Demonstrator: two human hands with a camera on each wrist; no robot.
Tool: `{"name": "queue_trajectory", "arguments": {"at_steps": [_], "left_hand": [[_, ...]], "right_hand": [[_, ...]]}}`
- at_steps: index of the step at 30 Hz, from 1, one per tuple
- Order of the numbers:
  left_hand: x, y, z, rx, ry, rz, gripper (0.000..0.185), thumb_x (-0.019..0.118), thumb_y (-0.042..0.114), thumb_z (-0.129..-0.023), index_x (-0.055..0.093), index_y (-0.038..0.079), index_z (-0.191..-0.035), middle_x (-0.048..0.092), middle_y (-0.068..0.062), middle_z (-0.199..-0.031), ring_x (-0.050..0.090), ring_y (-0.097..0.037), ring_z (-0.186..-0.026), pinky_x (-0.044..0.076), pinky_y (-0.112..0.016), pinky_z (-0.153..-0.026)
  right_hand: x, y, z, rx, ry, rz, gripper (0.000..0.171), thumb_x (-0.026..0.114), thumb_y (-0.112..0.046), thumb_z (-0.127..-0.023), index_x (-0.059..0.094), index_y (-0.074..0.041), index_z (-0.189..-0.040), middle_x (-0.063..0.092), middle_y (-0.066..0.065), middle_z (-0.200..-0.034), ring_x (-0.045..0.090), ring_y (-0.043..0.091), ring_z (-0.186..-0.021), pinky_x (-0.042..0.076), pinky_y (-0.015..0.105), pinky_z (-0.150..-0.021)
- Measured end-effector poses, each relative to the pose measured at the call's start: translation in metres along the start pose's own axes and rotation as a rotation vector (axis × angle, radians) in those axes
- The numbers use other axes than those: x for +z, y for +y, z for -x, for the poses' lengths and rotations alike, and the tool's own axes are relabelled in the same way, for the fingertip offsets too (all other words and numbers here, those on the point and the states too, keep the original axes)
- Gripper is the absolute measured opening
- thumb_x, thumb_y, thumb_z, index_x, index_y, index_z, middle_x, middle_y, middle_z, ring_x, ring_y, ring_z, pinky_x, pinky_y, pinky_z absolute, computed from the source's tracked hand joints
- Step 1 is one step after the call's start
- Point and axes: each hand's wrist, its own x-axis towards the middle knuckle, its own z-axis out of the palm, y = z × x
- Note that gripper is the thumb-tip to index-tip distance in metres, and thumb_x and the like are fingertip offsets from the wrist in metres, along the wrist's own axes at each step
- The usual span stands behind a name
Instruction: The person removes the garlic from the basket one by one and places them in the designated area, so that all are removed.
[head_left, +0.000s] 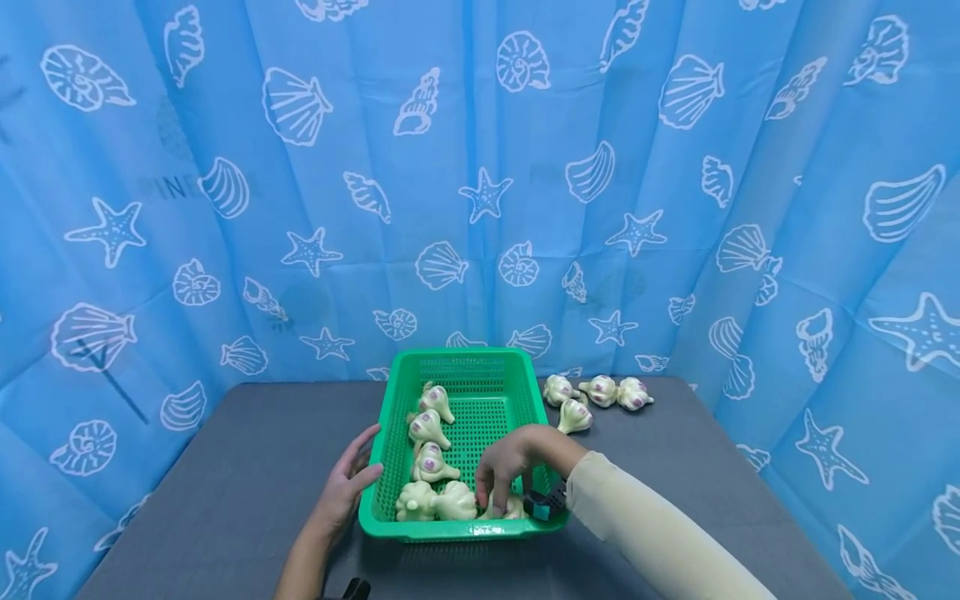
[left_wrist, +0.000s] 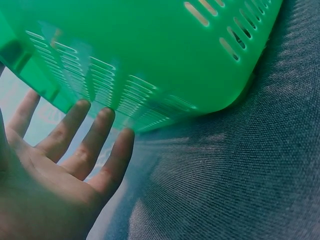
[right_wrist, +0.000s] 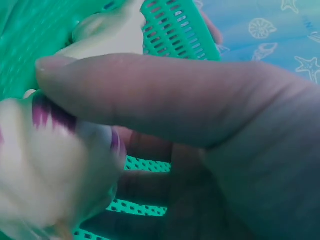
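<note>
A green perforated plastic basket [head_left: 461, 530] sits on the grey cloth. My left hand [head_left: 341, 492] is at its left side, fingers spread and nearly straight; in the left wrist view the fingertips [left_wrist: 104, 114] lie against the outer wall. Inside the basket's near right corner, my right hand [head_left: 512, 460] reaches down and grips a garlic bulb [right_wrist: 55, 170], whose purple-streaked skin shows beside the thumb. Left of that hand lies another bulb [head_left: 455, 502] along the near wall, beside a bulb [head_left: 416, 502] in the near left corner. Three bulbs [head_left: 429, 428] line the left wall.
Several more garlic bulbs [head_left: 600, 390] lie on the grey table cloth [head_left: 247, 475], beyond the basket's right side. A blue curtain [head_left: 480, 242] printed with white shells and starfish hangs behind and beside the table.
</note>
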Motion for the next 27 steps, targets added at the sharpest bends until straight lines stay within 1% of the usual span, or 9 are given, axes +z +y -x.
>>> {"name": "queue_trajectory", "arguments": {"at_steps": [3, 8, 12, 14, 19, 23, 27], "left_hand": [[0.0, 0.0, 0.0, -0.009, 0.004, 0.002, 0.061, 0.054, 0.011, -0.099, 0.028, 0.014, -0.153, 0.026, -0.022, -0.154, 0.03, -0.039, -0.137, 0.045, -0.034, -0.091], [0.001, 0.001, 0.0, -0.022, 0.011, 0.007, 0.06, 0.055, 0.011, -0.099, 0.028, 0.014, -0.153, 0.027, -0.022, -0.153, 0.031, -0.039, -0.136, 0.045, -0.036, -0.092], [0.002, 0.003, 0.001, -0.027, 0.013, 0.008, 0.06, 0.054, 0.011, -0.099, 0.029, 0.014, -0.153, 0.028, -0.023, -0.153, 0.033, -0.039, -0.135, 0.045, -0.035, -0.091], [0.002, 0.003, 0.001, -0.026, 0.01, 0.007, 0.06, 0.054, 0.011, -0.099, 0.028, 0.014, -0.153, 0.028, -0.023, -0.152, 0.033, -0.04, -0.135, 0.045, -0.034, -0.09], [0.002, 0.004, 0.001, -0.028, 0.01, 0.008, 0.061, 0.054, 0.011, -0.099, 0.028, 0.014, -0.153, 0.028, -0.023, -0.152, 0.034, -0.04, -0.135, 0.046, -0.032, -0.09], [0.002, 0.003, 0.001, -0.028, 0.015, 0.006, 0.061, 0.055, 0.011, -0.098, 0.028, 0.014, -0.153, 0.029, -0.023, -0.152, 0.034, -0.04, -0.135, 0.046, -0.033, -0.09], [0.002, 0.004, 0.001, -0.032, 0.018, 0.004, 0.061, 0.055, 0.012, -0.098, 0.029, 0.014, -0.153, 0.028, -0.023, -0.153, 0.033, -0.04, -0.136, 0.046, -0.038, -0.092]], "right_hand": [[0.001, 0.0, 0.004, -0.021, 0.003, -0.01, 0.02, 0.072, -0.009, -0.088, 0.069, -0.016, -0.106, 0.061, -0.009, -0.117, 0.057, 0.01, -0.108, 0.053, 0.041, -0.08], [0.0, 0.005, 0.007, -0.088, 0.008, -0.048, 0.023, 0.072, -0.007, -0.087, 0.067, -0.014, -0.109, 0.061, -0.008, -0.111, 0.057, 0.007, -0.099, 0.053, 0.036, -0.076], [-0.003, 0.01, 0.009, -0.163, 0.061, -0.067, 0.024, 0.072, -0.007, -0.087, 0.068, -0.015, -0.109, 0.062, -0.006, -0.107, 0.056, 0.008, -0.093, 0.053, 0.035, -0.075], [-0.005, 0.012, 0.011, -0.212, 0.088, -0.063, 0.025, 0.072, -0.007, -0.087, 0.068, -0.014, -0.11, 0.061, -0.005, -0.106, 0.055, 0.009, -0.086, 0.052, 0.034, -0.073], [-0.008, 0.019, 0.019, -0.315, 0.191, -0.087, 0.029, 0.073, -0.006, -0.085, 0.068, -0.013, -0.114, 0.061, -0.004, -0.109, 0.055, 0.01, -0.077, 0.05, 0.035, -0.07], [-0.008, 0.022, 0.026, -0.355, 0.311, -0.128, 0.033, 0.076, -0.008, -0.084, 0.067, -0.009, -0.116, 0.062, -0.004, -0.11, 0.054, 0.017, -0.082, 0.05, 0.042, -0.074], [-0.008, 0.025, 0.031, -0.398, 0.403, -0.127, 0.036, 0.076, -0.011, -0.083, 0.066, -0.007, -0.118, 0.063, -0.002, -0.11, 0.053, 0.024, -0.091, 0.048, 0.039, -0.075]]}}
